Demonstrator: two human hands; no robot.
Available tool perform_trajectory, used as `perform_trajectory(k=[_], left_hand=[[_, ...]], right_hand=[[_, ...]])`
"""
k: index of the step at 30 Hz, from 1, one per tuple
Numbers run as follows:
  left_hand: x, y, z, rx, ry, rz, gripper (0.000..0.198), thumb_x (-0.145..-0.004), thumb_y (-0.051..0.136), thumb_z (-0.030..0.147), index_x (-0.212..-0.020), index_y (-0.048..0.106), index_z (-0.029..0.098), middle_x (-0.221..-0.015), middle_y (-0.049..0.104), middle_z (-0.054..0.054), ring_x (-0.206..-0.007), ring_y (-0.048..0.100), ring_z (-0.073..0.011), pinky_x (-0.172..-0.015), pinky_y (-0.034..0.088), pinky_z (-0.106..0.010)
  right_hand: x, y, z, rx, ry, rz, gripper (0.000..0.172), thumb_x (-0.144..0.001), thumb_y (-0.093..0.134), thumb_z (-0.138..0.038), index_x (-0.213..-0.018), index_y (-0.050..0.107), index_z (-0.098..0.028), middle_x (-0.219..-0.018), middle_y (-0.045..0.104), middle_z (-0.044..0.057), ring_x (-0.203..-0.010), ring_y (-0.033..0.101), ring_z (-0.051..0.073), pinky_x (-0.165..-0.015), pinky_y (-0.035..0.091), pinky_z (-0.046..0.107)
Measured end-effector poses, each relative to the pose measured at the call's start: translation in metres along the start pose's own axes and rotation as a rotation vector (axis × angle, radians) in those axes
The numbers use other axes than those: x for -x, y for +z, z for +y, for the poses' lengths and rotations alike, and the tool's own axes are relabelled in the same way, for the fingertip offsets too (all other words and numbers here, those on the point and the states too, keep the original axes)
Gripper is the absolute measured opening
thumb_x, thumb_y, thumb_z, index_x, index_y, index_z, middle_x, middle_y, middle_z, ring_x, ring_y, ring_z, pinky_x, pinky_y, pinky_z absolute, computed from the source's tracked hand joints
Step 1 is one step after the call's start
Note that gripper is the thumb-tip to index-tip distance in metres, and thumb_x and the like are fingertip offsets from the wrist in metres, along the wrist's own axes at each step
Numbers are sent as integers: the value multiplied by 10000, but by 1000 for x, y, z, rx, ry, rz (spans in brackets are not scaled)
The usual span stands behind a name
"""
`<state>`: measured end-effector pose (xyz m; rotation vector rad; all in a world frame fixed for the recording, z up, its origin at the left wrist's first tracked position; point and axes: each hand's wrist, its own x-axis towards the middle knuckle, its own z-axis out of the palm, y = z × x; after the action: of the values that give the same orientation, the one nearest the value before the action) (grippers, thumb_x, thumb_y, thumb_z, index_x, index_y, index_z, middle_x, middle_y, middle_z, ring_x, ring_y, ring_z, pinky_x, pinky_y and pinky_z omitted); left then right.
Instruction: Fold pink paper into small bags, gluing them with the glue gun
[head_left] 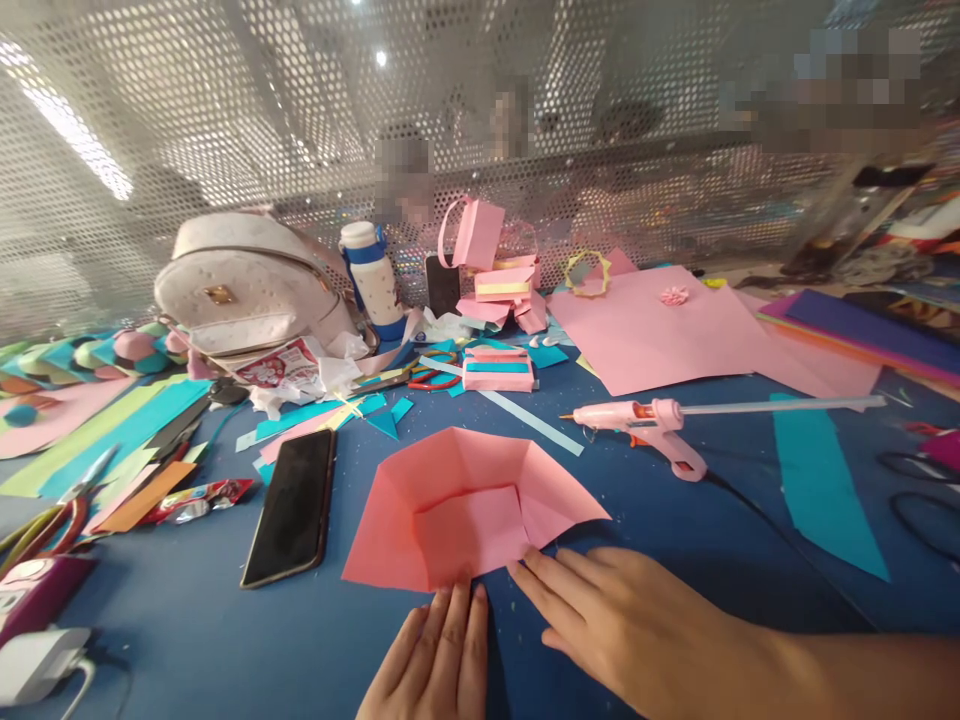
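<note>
Paper (469, 525), pink and folded, lies on the blue table (187, 645) just right of the dark phone (291, 508). I rest my left hand (435, 660), fingers straight and unclenched, at its near edge, and touch its near right corner with my right hand (637, 620), likewise loosely released.

Both hands (431, 665) (622, 620) palm-down (fingers (454, 630) forward)

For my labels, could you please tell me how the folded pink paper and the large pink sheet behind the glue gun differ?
The folded paper has creased, raised sides; the large sheet lies mostly flat. The folded paper has the left hand and right hand at its near edge; the large sheet bears a small ornament. Both are pink.
</note>
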<state>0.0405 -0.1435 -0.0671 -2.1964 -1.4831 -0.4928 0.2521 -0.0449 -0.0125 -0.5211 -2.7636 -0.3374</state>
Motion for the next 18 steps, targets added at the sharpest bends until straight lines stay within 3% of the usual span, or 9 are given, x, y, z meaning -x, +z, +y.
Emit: perform_trajectory(k=[4,6,8,11,15,18], left_hand=[[-2,-3,4,-5,9,0,535,-966,343,531,-1285,590,179,-1165,708,-61,-1030,677,-190,-920,466,-259],[-2,-4,5,3,20,-6,518,-962,352,534,-1262,609,197,-1123,725,-54,-1011,682,-201,-900,469,-275],[-2,-5,6,14,28,-16,516,-952,365,548,-1242,624,209,-1095,734,-50,-1005,683,-215,-893,468,-289],[0,-5,7,27,27,-33,545,-936,366,580,-1237,632,211,-1102,730,-57,-1022,673,-232,-898,462,-304],[0,-5,7,33,10,-44,578,-936,346,590,-1290,598,209,-1154,711,-63,-1050,660,-237,-899,458,-310],[0,-5,7,38,9,-53,577,-946,333,577,-1327,568,215,-1182,699,-61,-1066,652,-236,-900,455,-308]], right_hand=[[-26,-12,1,17,-75,116,290,-939,424,-150,-1160,608,-114,-1221,647,103,-1037,595,196,-806,482,312],[-42,-15,-3,65,-49,119,328,-931,388,-127,-1192,583,-80,-1323,574,152,-1109,571,223,-769,503,307],[-57,-15,-10,111,45,31,349,-911,393,-128,-1212,556,-57,-1302,575,190,-1002,613,229,-594,505,295],[-76,-14,-17,132,142,-99,279,-848,468,-103,-1094,599,-93,-1071,661,158,-811,628,229,-407,425,285],[-90,-13,-17,80,175,-225,191,-785,533,-40,-889,639,-160,-831,636,75,-690,600,222,-386,415,283],[-91,-12,-13,41,181,-332,138,-795,569,-65,-777,650,-175,-981,652,90,-766,616,240,-425,452,289]])
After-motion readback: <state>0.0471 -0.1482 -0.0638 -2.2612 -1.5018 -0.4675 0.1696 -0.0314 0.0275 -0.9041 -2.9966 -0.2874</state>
